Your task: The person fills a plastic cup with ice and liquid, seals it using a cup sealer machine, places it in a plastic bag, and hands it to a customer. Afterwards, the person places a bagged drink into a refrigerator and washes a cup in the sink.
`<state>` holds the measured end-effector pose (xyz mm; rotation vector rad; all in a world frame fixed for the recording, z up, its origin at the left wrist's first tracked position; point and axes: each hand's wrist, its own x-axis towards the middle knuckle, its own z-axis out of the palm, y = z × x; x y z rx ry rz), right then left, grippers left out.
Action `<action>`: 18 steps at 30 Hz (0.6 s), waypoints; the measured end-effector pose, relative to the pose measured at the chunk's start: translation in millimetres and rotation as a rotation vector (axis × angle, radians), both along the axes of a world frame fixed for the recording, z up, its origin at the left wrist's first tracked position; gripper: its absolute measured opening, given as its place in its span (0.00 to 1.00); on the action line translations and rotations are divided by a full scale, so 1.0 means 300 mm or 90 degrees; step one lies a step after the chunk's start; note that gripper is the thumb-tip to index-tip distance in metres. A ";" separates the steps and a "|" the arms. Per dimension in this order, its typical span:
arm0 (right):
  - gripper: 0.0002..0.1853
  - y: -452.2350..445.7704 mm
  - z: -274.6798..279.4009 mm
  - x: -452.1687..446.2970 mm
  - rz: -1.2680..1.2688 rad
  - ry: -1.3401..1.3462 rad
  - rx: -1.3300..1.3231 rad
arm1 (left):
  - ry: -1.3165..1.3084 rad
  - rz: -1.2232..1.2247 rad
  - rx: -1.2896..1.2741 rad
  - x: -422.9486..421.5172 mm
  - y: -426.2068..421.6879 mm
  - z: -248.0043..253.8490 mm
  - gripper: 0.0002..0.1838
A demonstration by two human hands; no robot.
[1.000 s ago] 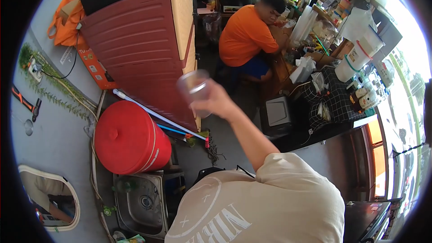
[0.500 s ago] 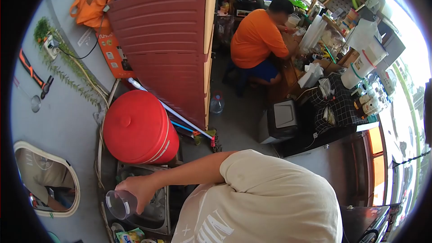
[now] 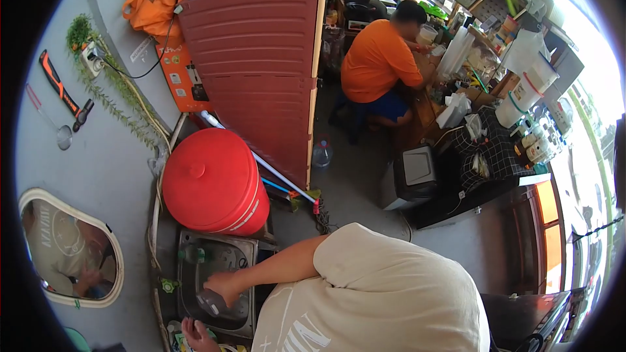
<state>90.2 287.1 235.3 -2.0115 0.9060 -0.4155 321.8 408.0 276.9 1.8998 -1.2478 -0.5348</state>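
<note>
My right hand (image 3: 225, 285) is closed around a clear plastic cup (image 3: 210, 302), which is tilted over the metal sink (image 3: 184, 300). Low in the view, by the near rim of the sink, my left hand (image 3: 199, 337) has its fingers apart and nothing visible in it. A greenish clear object (image 3: 191, 254) sits at the far end of the basin. On the wall side, beside the sink, is a green tap handle (image 3: 168, 285).
A red lidded drum (image 3: 212, 179) stands behind the sink, with a mop (image 3: 280, 176) against the maroon cabinet (image 3: 251, 78). A mirror (image 3: 72, 248) and a hammer (image 3: 62, 91) hang on the wall. A co-worker in orange (image 3: 378, 62) sits at a cluttered workbench (image 3: 424, 107).
My right hand has moved with the cup away from the wall and down into the sink area. My left hand has come into view at the bottom. The view has shifted slightly.
</note>
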 end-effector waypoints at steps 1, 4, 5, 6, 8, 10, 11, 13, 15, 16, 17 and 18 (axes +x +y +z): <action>0.46 0.010 -0.008 0.007 0.030 0.023 -0.022 | 0.208 -0.118 -0.034 -0.005 -0.030 -0.017 0.36; 0.46 0.039 -0.018 0.021 0.068 0.065 -0.048 | 0.180 -0.263 0.020 -0.117 -0.046 0.046 0.40; 0.46 0.046 -0.024 0.031 0.076 0.083 -0.053 | 0.152 -0.268 0.025 -0.149 -0.041 0.067 0.39; 0.46 0.050 -0.031 0.033 0.077 0.083 -0.053 | 0.151 -0.267 0.025 -0.153 -0.038 0.068 0.39; 0.44 0.061 -0.026 0.025 0.058 0.081 -0.056 | 0.053 -0.248 0.008 -0.152 -0.030 0.065 0.36; 0.43 0.067 -0.025 0.007 0.057 0.091 -0.032 | 0.072 -0.177 -0.018 -0.126 -0.028 0.042 0.33; 0.42 0.069 -0.007 -0.010 0.055 0.103 -0.011 | 0.092 -0.108 -0.046 -0.102 -0.030 0.021 0.30; 0.41 0.069 -0.034 -0.025 0.033 0.107 -0.020 | 0.047 -0.070 -0.040 0.048 -0.026 -0.072 0.26; 0.40 0.062 -0.081 -0.025 0.014 0.118 -0.022 | 0.039 0.002 -0.111 0.122 -0.009 -0.123 0.12; 0.40 0.053 -0.078 -0.028 0.025 0.125 -0.014 | 0.003 -0.001 -0.064 0.157 -0.008 -0.113 0.11; 0.40 0.048 -0.061 -0.039 0.011 0.141 -0.021 | -0.031 0.006 -0.014 0.191 -0.005 -0.102 0.14; 0.39 0.049 -0.040 -0.053 0.006 0.154 -0.027 | -0.037 0.039 -0.089 0.184 -0.026 -0.120 0.22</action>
